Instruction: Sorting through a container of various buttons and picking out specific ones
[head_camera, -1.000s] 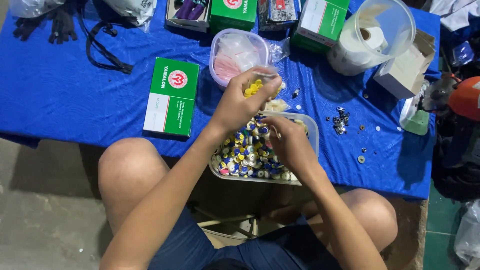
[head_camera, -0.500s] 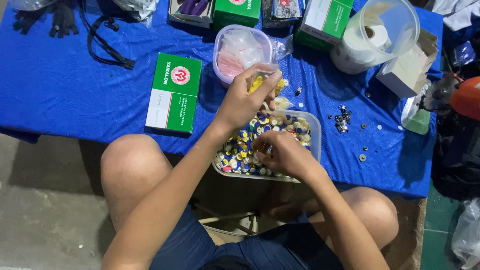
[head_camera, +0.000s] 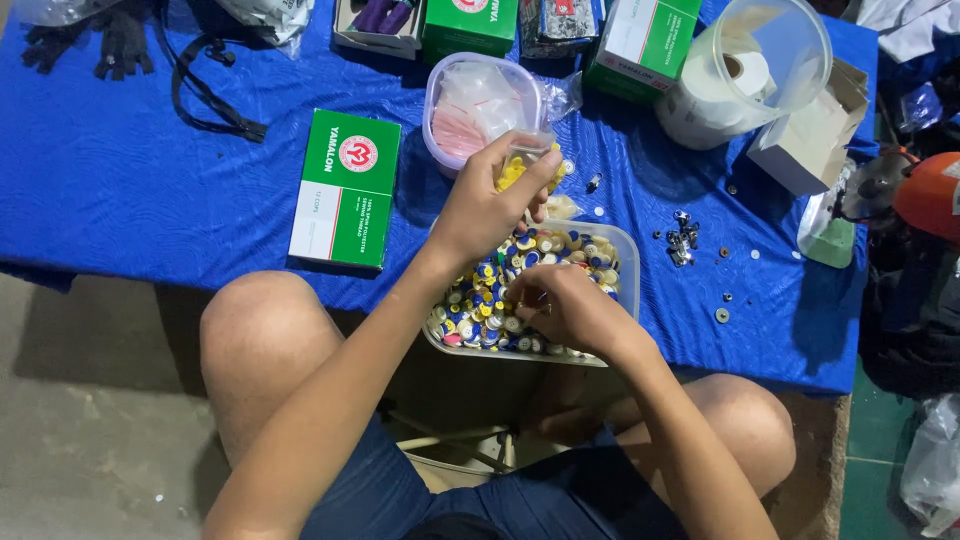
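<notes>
The blue worktop (head_camera: 150, 190) carried a green box (head_camera: 345, 190) and a clear tub (head_camera: 620, 250) of mixed coloured buttons (head_camera: 490, 290) at its near edge. The left hand (head_camera: 490, 205) hung just above the tub, its fingers pinched shut on a small clear bag (head_camera: 520, 165) of yellow buttons. The right hand (head_camera: 565, 310) lay in the tub, fingers curled over the buttons; whether they gripped one could not be told. Sorting well probably meant keeping the bag's mouth upright and picking one colour only.

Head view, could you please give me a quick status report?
Left hand holds small clear bag of yellow pieces. Right hand picking in tray of coloured buttons. Nothing blocking.
</notes>
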